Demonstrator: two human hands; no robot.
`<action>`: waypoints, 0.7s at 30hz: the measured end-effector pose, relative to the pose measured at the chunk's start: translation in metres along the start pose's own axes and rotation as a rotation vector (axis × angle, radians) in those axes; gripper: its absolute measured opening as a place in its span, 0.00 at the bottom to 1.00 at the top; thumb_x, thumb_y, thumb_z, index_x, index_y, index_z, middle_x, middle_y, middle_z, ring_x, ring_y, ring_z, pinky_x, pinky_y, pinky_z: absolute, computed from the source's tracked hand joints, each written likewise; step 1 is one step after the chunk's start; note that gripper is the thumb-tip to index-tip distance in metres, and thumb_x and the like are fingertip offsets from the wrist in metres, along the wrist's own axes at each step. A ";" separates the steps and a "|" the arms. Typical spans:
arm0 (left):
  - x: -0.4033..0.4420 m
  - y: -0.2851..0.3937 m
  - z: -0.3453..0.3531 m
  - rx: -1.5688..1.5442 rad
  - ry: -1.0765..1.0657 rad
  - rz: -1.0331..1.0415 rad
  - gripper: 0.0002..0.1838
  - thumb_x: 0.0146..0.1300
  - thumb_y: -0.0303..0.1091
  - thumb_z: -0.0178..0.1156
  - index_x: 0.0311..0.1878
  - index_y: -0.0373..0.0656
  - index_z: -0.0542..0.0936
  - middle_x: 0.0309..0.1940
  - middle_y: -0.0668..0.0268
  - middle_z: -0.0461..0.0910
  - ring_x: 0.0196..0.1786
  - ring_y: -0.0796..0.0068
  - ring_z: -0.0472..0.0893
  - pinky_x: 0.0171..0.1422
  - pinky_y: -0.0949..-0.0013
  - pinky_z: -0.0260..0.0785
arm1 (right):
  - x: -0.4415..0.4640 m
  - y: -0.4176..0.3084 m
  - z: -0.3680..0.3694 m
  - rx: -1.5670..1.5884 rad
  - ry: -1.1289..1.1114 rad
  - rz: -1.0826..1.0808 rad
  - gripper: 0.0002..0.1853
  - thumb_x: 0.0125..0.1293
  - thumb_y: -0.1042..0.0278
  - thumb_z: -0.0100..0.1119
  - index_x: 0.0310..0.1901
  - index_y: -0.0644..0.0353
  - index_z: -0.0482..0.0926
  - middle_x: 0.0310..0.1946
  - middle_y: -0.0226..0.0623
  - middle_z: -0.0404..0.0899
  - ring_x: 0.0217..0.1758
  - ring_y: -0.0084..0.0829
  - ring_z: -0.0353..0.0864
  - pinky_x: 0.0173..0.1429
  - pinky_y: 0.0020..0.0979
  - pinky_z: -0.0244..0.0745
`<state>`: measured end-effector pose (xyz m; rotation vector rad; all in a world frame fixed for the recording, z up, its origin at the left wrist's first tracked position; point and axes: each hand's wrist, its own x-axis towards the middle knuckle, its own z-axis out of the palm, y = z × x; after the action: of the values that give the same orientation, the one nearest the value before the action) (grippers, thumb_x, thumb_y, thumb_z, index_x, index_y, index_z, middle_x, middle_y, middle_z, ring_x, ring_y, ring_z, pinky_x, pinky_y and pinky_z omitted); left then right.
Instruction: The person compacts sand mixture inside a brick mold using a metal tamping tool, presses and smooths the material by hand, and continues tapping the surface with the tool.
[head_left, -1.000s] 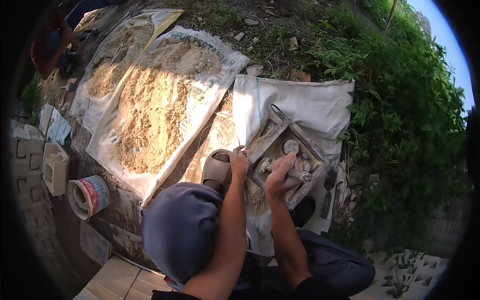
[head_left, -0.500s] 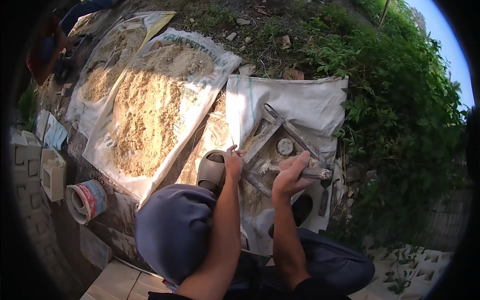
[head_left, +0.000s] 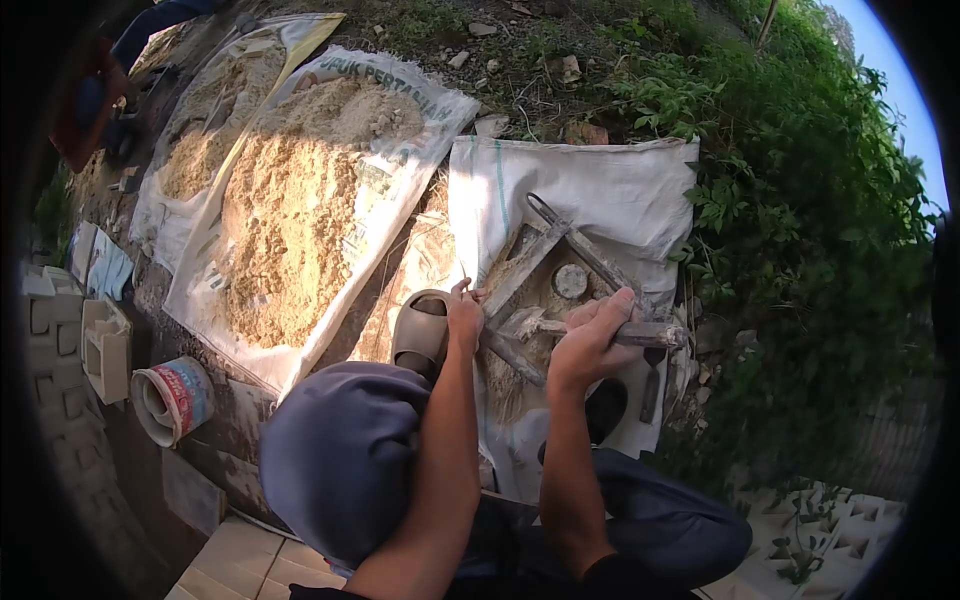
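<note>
My right hand [head_left: 597,340] is closed round the handle of a tool [head_left: 650,334], whose flat, mortar-coated end lies to the left, over the mould frame. My left hand [head_left: 465,315] is at the left corner of the grey mould frame [head_left: 525,272], its fingers bent around or against that edge; their exact grip is hard to see. Inside the frame a round pale piece [head_left: 570,281] stands among sandy mix. The frame rests on a white sack [head_left: 600,180] laid on the ground.
Sand [head_left: 290,220] is heaped on sacks at the left. A bucket [head_left: 172,400] and pale blocks [head_left: 105,350] stand at the lower left. A trowel-like tool [head_left: 651,385] lies right of the frame. Green plants [head_left: 800,220] fill the right. Part of another person [head_left: 90,100] shows at upper left.
My right hand has shifted slightly right and up relative to the frame, with the tool in it. The tool now lies more level. My left hand has stayed at the frame's left corner.
</note>
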<state>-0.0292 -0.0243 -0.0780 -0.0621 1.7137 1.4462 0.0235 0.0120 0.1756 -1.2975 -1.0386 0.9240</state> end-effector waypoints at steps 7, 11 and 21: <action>0.002 0.015 0.003 -0.026 -0.001 -0.054 0.20 0.72 0.30 0.37 0.64 0.39 0.64 0.40 0.62 0.81 0.40 0.76 0.77 0.48 0.73 0.67 | 0.020 0.022 -0.001 0.100 -0.013 -0.003 0.23 0.72 0.59 0.49 0.19 0.57 0.60 0.11 0.25 0.57 0.12 0.19 0.56 0.17 0.25 0.53; 0.001 0.004 -0.001 -0.015 -0.030 -0.072 0.20 0.72 0.29 0.36 0.65 0.39 0.64 0.40 0.62 0.81 0.40 0.76 0.76 0.47 0.74 0.67 | 0.024 0.004 -0.002 0.021 0.046 -0.029 0.25 0.73 0.60 0.47 0.16 0.56 0.56 0.10 0.26 0.57 0.12 0.20 0.56 0.17 0.26 0.52; 0.006 0.001 0.000 0.045 -0.007 0.025 0.21 0.70 0.28 0.37 0.64 0.39 0.65 0.41 0.62 0.81 0.40 0.77 0.76 0.46 0.74 0.66 | 0.005 0.027 -0.010 0.075 -0.037 -0.069 0.23 0.74 0.61 0.45 0.19 0.59 0.61 0.12 0.25 0.61 0.15 0.18 0.57 0.20 0.23 0.51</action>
<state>-0.0334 -0.0211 -0.0808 -0.0109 1.7459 1.4242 0.0360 0.0161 0.1496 -1.1799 -1.0613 0.9287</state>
